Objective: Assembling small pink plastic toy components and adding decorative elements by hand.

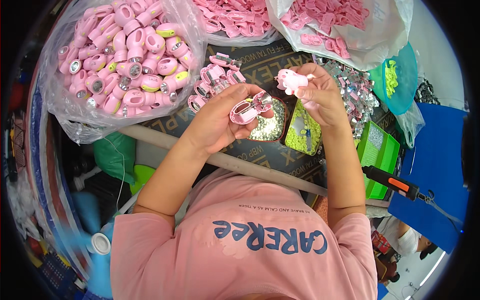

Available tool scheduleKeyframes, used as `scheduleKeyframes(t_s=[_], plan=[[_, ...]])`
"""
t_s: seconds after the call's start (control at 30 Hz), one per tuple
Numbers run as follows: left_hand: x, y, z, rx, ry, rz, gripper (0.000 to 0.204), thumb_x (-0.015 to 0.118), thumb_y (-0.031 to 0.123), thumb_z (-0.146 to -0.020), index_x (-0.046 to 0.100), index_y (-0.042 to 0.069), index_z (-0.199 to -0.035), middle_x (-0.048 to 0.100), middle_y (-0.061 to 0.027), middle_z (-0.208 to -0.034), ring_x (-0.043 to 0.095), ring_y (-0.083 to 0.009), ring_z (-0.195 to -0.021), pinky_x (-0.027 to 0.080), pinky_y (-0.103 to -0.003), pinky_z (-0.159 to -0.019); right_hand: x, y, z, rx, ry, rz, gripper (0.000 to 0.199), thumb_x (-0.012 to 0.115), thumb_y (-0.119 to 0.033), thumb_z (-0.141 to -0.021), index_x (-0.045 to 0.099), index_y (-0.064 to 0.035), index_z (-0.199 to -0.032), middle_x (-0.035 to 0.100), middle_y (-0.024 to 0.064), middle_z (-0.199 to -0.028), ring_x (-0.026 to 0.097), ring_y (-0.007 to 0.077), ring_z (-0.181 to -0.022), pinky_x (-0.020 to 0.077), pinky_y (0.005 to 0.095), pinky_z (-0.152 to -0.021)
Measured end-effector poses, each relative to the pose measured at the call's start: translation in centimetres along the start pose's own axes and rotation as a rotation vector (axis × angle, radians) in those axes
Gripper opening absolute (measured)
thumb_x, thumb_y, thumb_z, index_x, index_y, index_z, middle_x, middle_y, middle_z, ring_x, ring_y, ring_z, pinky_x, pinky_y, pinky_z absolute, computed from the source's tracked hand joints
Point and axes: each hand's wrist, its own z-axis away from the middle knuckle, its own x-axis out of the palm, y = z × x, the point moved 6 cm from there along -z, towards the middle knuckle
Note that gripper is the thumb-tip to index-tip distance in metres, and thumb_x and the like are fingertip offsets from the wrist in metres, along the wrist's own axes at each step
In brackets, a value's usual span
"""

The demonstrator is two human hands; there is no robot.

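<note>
Landmark for all positions: the dark work board (280, 155) in front of the person.

Largest item: a clear plastic bag of finished pink torches (127, 55), at the board's far left corner, mouth open and slumped toward the person (probably so pieces can go in without a reach). Two more open bags of flat pink shell pieces (330, 15) sit along the board's far edge. A loose heap of small silvery metal parts (357, 87) lies toward the board's right side, with a teal bowl (405, 80) just beyond it. A green tray (380, 150) sits at the board's right edge, an orange-and-black screwdriver (395, 184) just nearer the person. A short row of open pink half-bodies (215, 80) waits mid-board, cavities up.

Left hand (220, 122), above the board's centre: fingers curled around a pink torch half-body (250, 107), thumb pressing its rim, cavity tilted toward the face, which I judge suits inspection or fitting.

Right hand (320, 95), just right of it: fingertips pinching a smaller pink cover piece (290, 80), held a little apart from the half-body, not touching.
</note>
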Motion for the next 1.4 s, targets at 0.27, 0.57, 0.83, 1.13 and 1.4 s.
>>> scheduleKeyframes(t_s=[0.27, 0.57, 0.83, 1.13, 1.4], plan=[[-0.1, -0.7, 0.1, -0.032, 0.025, 0.001, 0.037, 0.040, 0.033, -0.111, 0.054, 0.005, -0.131, 0.068, -0.0265, -0.108, 0.057, -0.0152, -0.067, 0.044, -0.023, -0.048, -2.2, -1.4, -1.4, -0.081, 0.190, 0.590, 0.026, 0.070, 0.008, -0.087, 0.064, 0.0053, -0.112, 0.072, 0.0171, -0.107, 0.073, 0.0243, -0.087, 0.0613, 0.0339, -0.077], [0.1, -0.5, 0.5, -0.048, 0.059, -0.013, 0.035, 0.041, 0.032, -0.111, 0.053, 0.003, -0.127, 0.069, -0.0235, -0.102, 0.050, -0.0122, -0.060, 0.039, -0.023, -0.047, -0.2, -3.5, -2.2, -0.584, 0.193, 1.665, 0.037, 0.073, -0.001, -0.077, 0.070, -0.0016, -0.114, 0.072, 0.0169, -0.109, 0.066, 0.0369, -0.103, 0.0514, 0.0451, -0.092], [-0.7, -1.1, 0.3, -0.084, 0.047, -0.022, 0.039, 0.043, 0.035, -0.110, 0.053, 0.004, -0.132, 0.069, -0.0254, -0.106, 0.055, -0.0123, -0.063, 0.042, -0.022, -0.046, 2.0, -3.6, -2.8, -0.324, -0.044, 1.508, 0.047, 0.084, -0.008, -0.068, 0.069, -0.0026, -0.112, 0.072, 0.0151, -0.111, 0.065, 0.0380, -0.105, 0.0485, 0.0438, -0.098], [-1.5, -1.5, 0.3, -0.097, 0.012, 0.049, 0.038, 0.043, 0.034, -0.110, 0.055, 0.004, -0.129, 0.069, -0.0248, -0.105, 0.056, -0.0137, -0.060, 0.040, -0.024, -0.046, 3.3, -2.1, -4.7, -0.238, -0.265, 1.701, 0.045, 0.074, 0.000, -0.071, 0.071, -0.0068, -0.116, 0.072, 0.0129, -0.110, 0.069, 0.0311, -0.103, 0.0539, 0.0420, -0.090], [-1.3, -1.2, 0.7, -0.119, 0.042, 0.049, 0.036, 0.042, 0.034, -0.111, 0.054, 0.004, -0.128, 0.069, -0.0243, -0.104, 0.057, -0.0138, -0.061, 0.040, -0.024, -0.047, 7.9, -1.7, -14.1, -0.520, -0.073, 1.653, 0.022, 0.072, -0.011, -0.083, 0.072, -0.0024, -0.103, 0.070, 0.0219, -0.098, 0.068, 0.0399, -0.092, 0.0541, 0.0473, -0.082]])
